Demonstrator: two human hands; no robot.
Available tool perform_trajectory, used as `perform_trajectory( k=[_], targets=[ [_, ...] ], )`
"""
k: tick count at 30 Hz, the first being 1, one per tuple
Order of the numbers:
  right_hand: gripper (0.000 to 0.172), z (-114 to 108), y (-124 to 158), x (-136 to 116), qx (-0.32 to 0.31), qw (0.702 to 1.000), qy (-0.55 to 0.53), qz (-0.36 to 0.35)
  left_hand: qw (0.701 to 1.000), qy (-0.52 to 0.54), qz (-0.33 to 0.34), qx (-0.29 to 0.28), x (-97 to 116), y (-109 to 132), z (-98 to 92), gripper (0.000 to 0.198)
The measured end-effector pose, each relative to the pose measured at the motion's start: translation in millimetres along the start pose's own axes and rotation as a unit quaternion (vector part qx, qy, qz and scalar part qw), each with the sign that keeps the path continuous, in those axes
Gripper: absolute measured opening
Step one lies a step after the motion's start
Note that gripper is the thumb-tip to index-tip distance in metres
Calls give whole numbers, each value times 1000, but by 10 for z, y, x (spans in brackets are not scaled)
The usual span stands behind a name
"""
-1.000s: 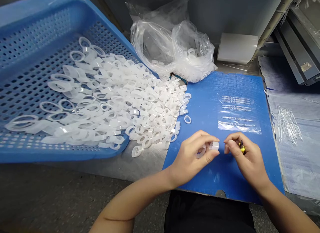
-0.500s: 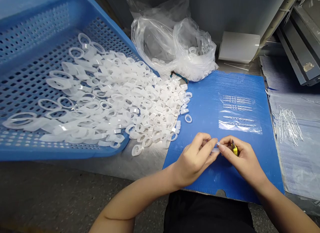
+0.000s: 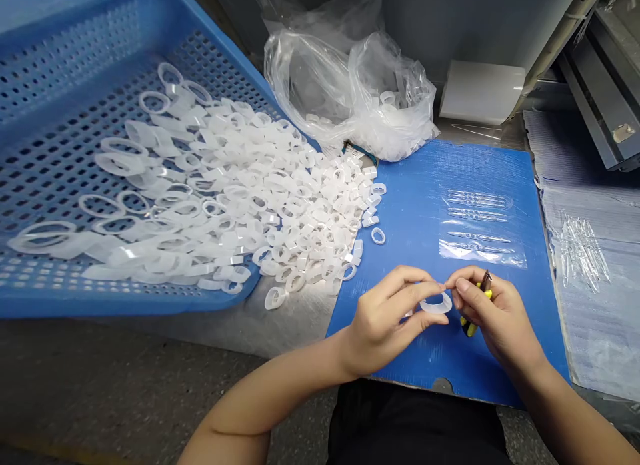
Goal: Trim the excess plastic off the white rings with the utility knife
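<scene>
My left hand (image 3: 387,315) pinches a white translucent ring (image 3: 436,304) between thumb and fingers, just above the blue corrugated board (image 3: 415,212). My right hand (image 3: 493,315) touches the same ring with thumb and forefinger and also grips a small yellow-handled tool (image 3: 475,312) in its palm. Both hands hover over the near part of the board.
A large heap of white rings (image 3: 240,192) spills from a tilted blue perforated tray (image 3: 60,85) onto the board's left edge. A clear plastic bag (image 3: 350,92) with rings sits behind. Clear packets (image 3: 477,228) lie on the board; clear parts (image 3: 580,245) lie at right.
The ring between my fingers has turned from edge-on to a flat open oval, and my hands have drawn slightly apart. The tool's handle now shows below my right fingers.
</scene>
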State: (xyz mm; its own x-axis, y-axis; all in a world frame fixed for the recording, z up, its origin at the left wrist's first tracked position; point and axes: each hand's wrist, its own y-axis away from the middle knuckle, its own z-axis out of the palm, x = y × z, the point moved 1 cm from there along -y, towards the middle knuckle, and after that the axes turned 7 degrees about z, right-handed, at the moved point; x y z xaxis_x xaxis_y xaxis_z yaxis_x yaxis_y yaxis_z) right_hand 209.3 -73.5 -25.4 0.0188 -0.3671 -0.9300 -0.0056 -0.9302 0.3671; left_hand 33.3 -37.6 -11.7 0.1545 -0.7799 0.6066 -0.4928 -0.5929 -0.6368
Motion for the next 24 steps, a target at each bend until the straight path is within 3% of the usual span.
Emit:
perform_trajectory(
  k=[24],
  targets=[
    [36,16,35,-36,-46,998,23,-19,995,73,-70,-7,-19,-41,-7,18]
  ],
)
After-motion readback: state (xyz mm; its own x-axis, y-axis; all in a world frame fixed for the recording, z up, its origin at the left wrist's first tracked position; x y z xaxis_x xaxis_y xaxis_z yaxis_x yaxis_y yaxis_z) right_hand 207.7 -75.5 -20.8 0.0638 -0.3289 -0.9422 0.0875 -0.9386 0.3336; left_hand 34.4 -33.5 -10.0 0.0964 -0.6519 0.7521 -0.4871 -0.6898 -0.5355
